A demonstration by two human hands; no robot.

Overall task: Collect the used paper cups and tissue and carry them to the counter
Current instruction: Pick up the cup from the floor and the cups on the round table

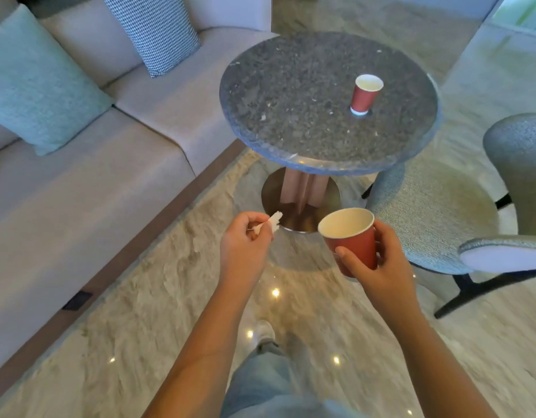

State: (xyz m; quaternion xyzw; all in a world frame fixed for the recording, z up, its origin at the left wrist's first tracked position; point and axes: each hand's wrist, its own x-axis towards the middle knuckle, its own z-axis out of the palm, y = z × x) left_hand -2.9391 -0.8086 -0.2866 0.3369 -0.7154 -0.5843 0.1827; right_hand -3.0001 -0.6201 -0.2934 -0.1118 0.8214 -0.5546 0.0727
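Observation:
My right hand (378,263) grips a red paper cup (349,236) with a white inside, held upright over the floor in front of the table. My left hand (245,239) pinches a small crumpled white tissue (274,221) just left of that cup. A second red paper cup (364,94) stands upright on the right side of the round dark stone table (291,116), apart from both hands.
A beige sofa (95,176) with a teal cushion (37,82) and a checked cushion (155,28) runs along the left. A grey upholstered chair (441,212) stands right of the table. My legs and a shoe show below on the shiny marble floor (170,297).

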